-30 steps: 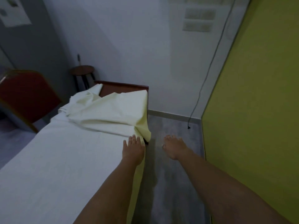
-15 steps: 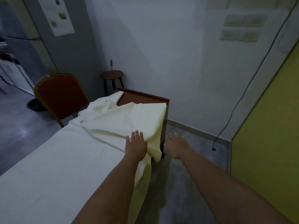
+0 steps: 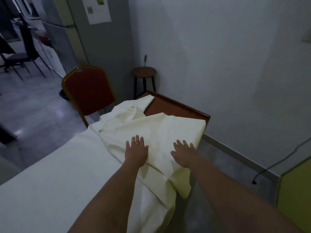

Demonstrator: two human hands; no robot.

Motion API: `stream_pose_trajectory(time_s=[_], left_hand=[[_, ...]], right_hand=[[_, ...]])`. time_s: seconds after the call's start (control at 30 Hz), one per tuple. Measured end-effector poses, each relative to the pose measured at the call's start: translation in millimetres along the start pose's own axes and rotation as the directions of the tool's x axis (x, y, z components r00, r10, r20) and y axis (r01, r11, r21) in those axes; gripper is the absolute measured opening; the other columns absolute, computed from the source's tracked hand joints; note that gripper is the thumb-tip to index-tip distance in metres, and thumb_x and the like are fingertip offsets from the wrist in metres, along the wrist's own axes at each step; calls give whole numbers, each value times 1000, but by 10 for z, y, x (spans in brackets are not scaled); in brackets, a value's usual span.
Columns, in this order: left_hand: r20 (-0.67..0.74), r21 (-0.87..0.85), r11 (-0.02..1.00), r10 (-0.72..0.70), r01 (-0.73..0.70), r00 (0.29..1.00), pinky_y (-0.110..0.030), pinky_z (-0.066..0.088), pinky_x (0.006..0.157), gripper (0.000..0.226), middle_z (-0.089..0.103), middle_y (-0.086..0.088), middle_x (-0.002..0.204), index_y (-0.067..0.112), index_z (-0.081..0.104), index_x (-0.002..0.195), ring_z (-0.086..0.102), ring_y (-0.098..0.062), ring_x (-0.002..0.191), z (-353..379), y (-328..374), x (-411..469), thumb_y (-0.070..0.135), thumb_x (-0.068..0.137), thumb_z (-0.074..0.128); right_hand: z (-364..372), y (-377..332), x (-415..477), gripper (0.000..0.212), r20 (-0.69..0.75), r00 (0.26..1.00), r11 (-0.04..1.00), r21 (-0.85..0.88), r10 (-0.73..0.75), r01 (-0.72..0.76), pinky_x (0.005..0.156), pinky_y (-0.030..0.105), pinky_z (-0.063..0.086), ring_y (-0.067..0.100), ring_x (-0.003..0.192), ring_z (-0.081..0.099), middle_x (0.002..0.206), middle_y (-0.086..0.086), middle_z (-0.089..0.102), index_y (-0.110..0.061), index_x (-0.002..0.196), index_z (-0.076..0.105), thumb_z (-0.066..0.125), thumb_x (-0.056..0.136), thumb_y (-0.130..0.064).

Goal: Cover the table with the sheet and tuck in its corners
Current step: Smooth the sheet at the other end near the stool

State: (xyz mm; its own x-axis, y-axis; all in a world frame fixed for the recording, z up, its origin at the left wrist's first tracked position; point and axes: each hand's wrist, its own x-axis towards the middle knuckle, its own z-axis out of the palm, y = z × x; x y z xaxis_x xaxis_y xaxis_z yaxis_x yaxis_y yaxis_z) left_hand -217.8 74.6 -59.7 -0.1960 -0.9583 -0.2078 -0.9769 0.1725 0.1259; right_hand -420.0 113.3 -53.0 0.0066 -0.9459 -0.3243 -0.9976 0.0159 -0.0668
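Note:
A pale cream sheet covers most of a long table, smooth near me and bunched in folds at the far end. The table's brown wooden top shows bare at the far corner. My left hand lies flat on the folded part, fingers spread. My right hand rests palm down on the sheet near the table's right edge, fingers apart. A flap of sheet hangs over the right side.
A red chair with a gold frame stands against the table's left side. A round dark stool is in the far corner. A black cable hangs down the right wall. A yellow-green panel is on the right.
My right hand came from beside the table onto the sheet near the right edge. My left hand slid farther onto the folds. The view swung left.

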Motion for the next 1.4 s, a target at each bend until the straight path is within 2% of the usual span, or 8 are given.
stream_pose_trajectory(time_s=[0.3, 0.37, 0.5, 0.7, 0.83, 0.97, 1.07, 1.4], left_hand=[[-94, 9, 986, -164, 166, 982, -46, -1, 119, 60, -3, -11, 161, 9, -1, 152, -4, -25, 149, -4, -827, 656, 39, 102, 14], [-108, 11, 983, -179, 181, 978, -46, 0, 119, 61, -2, -11, 161, 9, 0, 152, -3, -26, 149, 10, -948, 716, 40, 102, 14], [-104, -22, 983, -181, 180, 978, -45, 0, 119, 61, -1, -10, 161, 10, 2, 152, -1, -25, 149, 71, -1055, 873, 41, 102, 15], [-138, -82, 984, -167, 157, 976, -42, -4, 119, 66, -4, -8, 161, 11, -1, 152, -5, -23, 149, 225, -1019, 1061, 48, 99, 7], [-201, -86, 995, -72, 56, 977, -37, -8, 117, 78, -1, -8, 161, 11, 1, 152, -4, -21, 149, 225, -892, 1185, 53, 87, -9], [-268, -40, 996, 62, -75, 961, -38, -4, 117, 68, 10, -11, 160, 8, 12, 151, 6, -25, 148, 236, -668, 1307, 47, 96, 7], [-298, -10, 991, 122, -131, 947, -43, 10, 116, 62, 27, -17, 154, 2, 26, 147, 24, -31, 144, 285, -492, 1399, 40, 99, 22], [-316, 46, 917, 389, -396, 865, -37, 8, 119, 58, 24, -16, 155, 4, 23, 148, 20, -30, 145, 387, 619, 1588, 34, 99, 28]], right_hand=[[143, -922, 1076, 60, -120, 991, 982, 171, -63, 84, 117, 48, 3, 27, 146, 5, 160, 8, 9, -12, 150, 15, 24, 100, -43], [237, -1169, 1176, 63, -187, 980, 974, 205, -61, 100, 117, 48, 4, 26, 147, 5, 160, 8, 9, -11, 151, 14, 16, 99, -47], [415, -1408, 1285, 92, -231, 971, 970, 219, -55, 107, 116, 51, 4, 28, 146, 9, 159, 8, 15, -10, 151, 15, -15, 82, -63], [529, -1243, 1449, 73, -234, 970, 982, 160, -61, 101, 113, 50, 8, 28, 141, 28, 151, 9, 36, -9, 145, 35, 19, 92, -57], [464, -994, 1590, 72, -247, 968, 992, 100, -46, 72, 113, 51, 8, 27, 142, 27, 151, 8, 36, -9, 144, 37, 14, 93, -55], [412, -598, 1637, 68, -270, 963, 998, 67, 21, -3, 113, 55, 15, 29, 140, 31, 149, 7, 40, -11, 142, 41, 16, 93, -51], [371, -261, 1625, 70, -285, 956, 997, 46, 69, -58, 114, 55, 9, 28, 143, 23, 152, 5, 34, -12, 145, 34, 9, 91, -50], [163, 1050, 1565, 61, -209, 948, 966, -48, 239, -254, 115, 56, -1, 27, 147, -3, 160, 4, 3, -13, 151, 2, 10, 100, -45]])
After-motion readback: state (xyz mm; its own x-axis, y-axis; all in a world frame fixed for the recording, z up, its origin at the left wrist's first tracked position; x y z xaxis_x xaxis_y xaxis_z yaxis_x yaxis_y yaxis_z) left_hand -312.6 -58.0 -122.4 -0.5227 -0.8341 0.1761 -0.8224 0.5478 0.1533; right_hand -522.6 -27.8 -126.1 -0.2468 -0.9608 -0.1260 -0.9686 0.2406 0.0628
